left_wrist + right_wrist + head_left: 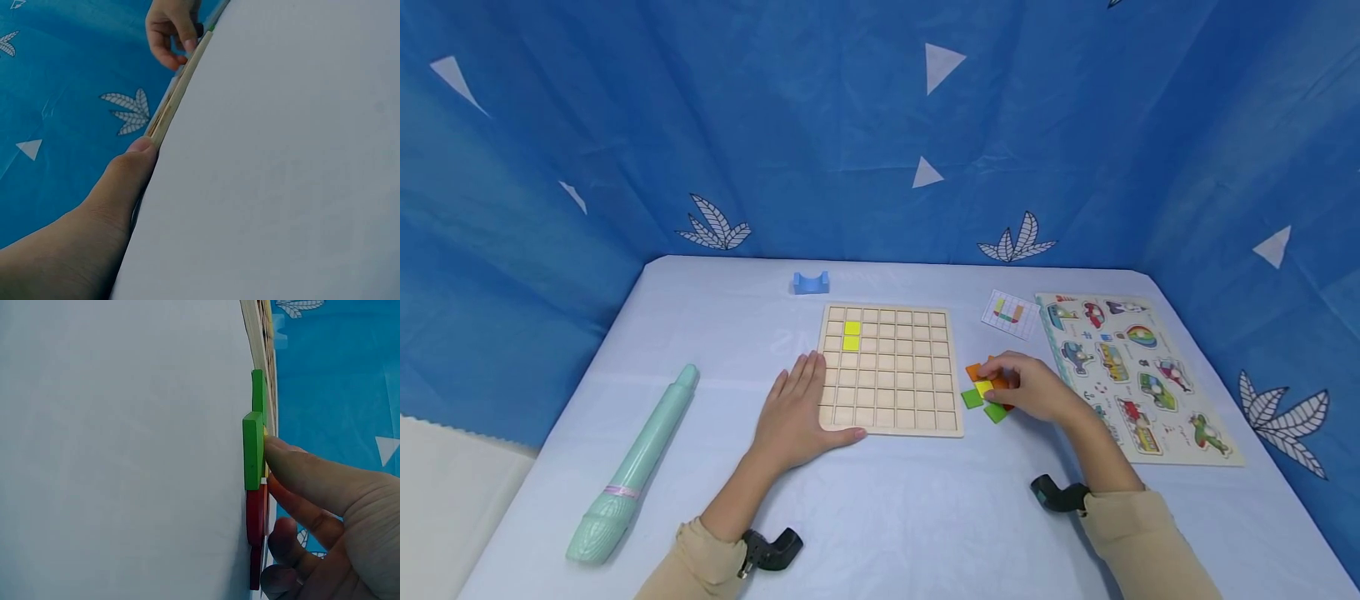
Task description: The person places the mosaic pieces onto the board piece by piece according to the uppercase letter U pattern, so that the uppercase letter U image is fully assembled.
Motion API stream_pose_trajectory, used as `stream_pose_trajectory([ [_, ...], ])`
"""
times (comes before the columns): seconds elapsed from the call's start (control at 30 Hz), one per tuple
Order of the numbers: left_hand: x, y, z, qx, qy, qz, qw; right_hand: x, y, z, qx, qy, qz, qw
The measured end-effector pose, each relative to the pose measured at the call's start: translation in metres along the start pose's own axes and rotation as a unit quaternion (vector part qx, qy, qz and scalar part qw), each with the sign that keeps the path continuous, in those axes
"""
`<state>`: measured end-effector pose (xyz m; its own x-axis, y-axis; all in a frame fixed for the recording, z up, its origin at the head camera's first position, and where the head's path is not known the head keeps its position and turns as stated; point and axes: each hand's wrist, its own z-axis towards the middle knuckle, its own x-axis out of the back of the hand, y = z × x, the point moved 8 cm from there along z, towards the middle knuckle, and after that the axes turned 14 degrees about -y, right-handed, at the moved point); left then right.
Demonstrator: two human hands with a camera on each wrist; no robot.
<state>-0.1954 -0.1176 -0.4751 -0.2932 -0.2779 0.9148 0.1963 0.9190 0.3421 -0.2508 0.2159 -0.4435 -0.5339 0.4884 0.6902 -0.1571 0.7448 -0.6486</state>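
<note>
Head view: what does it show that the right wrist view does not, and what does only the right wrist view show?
Only the head view shows the mint-green microphone-shaped object and the left hand at the grid board.

Only the right wrist view shows plainly, edge-on, the thickness of a green tile and a red tile.

Both share the right hand, the grid board and the blue curtain.

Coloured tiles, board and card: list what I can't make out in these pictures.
Head view: the right hand covers part of the coloured tiles, so their number is unclear, as is whether it grips one.
Head view: the card is too small to read its pattern square by square.
Left wrist view: the board is seen edge-on, hiding its squares.
Head view: the right sleeve is cut off by the bottom edge.
</note>
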Motion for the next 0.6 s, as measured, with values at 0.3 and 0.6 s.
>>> stream_pose_trajectory([
  [0.3,-0.0008,-0.0005,0.0001,0.000,0.000,0.002,1.0000,-0.0017,0.0021,0.0006,0.012,-0.017,-0.005,0.9998],
  [0.6,-0.0015,-0.0001,0.0008,0.000,-0.003,0.000,1.0000,-0.0021,-0.0002,0.0026,0.010,-0.033,-0.006,0.9994],
])
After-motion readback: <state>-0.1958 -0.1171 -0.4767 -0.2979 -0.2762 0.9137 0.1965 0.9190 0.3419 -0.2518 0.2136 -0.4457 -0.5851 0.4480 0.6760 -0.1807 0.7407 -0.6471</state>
